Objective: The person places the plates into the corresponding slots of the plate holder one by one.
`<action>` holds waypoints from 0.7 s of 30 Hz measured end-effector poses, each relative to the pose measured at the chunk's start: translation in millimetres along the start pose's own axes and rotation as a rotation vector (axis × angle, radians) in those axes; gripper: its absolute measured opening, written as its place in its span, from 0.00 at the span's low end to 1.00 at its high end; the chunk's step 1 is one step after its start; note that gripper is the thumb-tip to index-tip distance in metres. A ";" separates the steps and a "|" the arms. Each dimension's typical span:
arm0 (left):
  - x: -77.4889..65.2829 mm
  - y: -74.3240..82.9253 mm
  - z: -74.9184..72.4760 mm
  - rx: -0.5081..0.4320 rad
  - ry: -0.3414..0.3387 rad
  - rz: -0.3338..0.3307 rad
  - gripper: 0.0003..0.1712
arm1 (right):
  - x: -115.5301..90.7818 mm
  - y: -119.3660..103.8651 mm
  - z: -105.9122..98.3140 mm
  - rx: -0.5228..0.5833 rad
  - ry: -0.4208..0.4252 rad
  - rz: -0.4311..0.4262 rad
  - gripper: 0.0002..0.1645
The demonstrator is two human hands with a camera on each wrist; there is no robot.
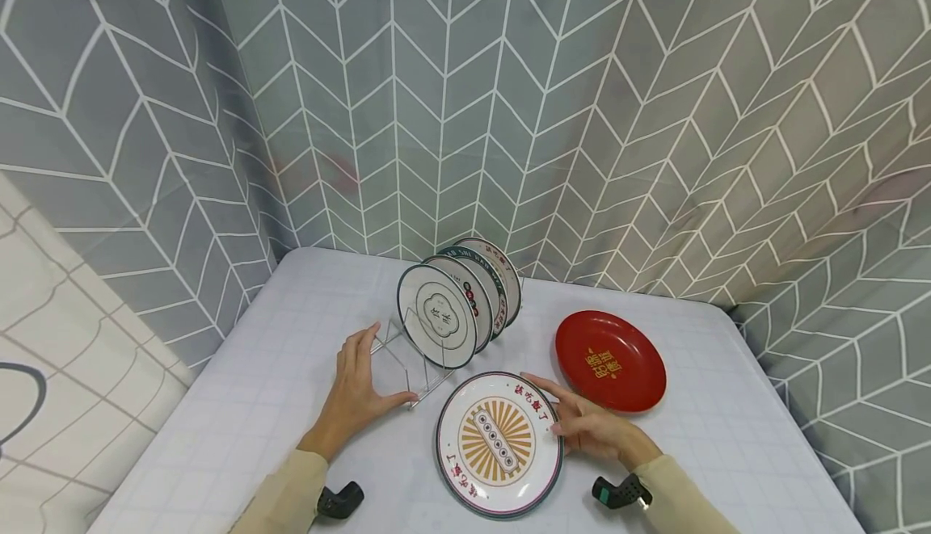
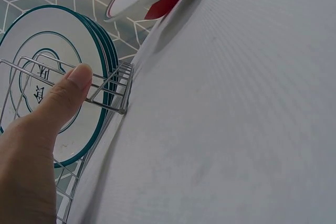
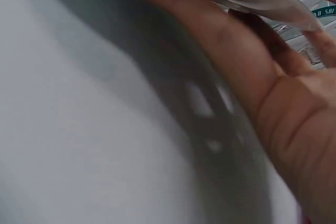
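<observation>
My left hand spans the near end of a wire plate rack, thumb at one side and fingers at the other. In the left wrist view the thumb lies against the rack's wires. Several round white plates with dark rims stand on edge in the rack; the nearest plate has a flower-shaped emblem. My right hand grips the right edge of a white plate with an orange sunburst, thumb on its face and fingers beneath. The right wrist view shows those fingers under it, above the table.
A red oval plate with gold characters lies on the white-covered table, right of the rack. Patterned grey curtains hang behind the table and at its sides. Dark wrist devices sit by both sleeves.
</observation>
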State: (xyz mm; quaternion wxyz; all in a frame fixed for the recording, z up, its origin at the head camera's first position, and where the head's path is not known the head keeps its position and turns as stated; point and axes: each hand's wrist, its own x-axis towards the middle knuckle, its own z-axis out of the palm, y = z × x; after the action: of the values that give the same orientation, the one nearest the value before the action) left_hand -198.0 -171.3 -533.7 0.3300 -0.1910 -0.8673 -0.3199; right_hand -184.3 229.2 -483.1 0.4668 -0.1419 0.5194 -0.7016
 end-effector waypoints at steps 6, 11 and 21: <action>-0.6 1.1 -0.5 0.004 -0.010 -0.014 0.79 | -2.7 3.5 -0.8 -0.034 -0.062 -0.064 0.48; -0.9 0.7 0.1 0.002 -0.012 -0.019 0.78 | -6.2 -3.0 -1.6 -0.172 -0.010 -0.145 0.48; 0.9 0.9 -0.5 0.001 -0.008 -0.013 0.77 | -14.8 -15.4 -2.4 -0.225 0.019 -0.231 0.47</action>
State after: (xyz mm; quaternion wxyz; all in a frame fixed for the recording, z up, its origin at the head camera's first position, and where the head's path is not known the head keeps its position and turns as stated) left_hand -197.9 -170.9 -532.5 0.3247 -0.1865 -0.8700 -0.3208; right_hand -186.0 242.9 -466.6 0.3592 -0.2453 0.5792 -0.6894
